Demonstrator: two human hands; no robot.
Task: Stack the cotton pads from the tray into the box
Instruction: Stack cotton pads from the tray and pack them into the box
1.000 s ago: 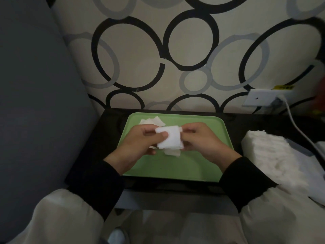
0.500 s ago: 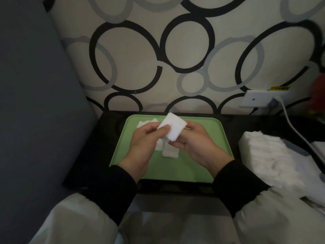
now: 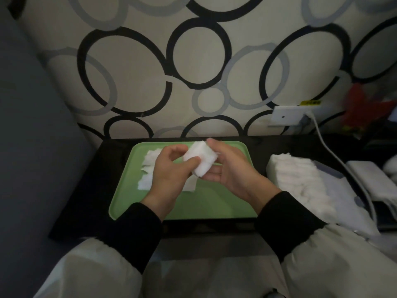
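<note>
Several pads [image 3: 147, 167] on green tray [image 3: 214, 208]

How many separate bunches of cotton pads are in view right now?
3. A small stack pinched between the left hand and right hand over the tray; loose pads on the tray, partly hidden under the left hand; a long row right of the tray.
</note>
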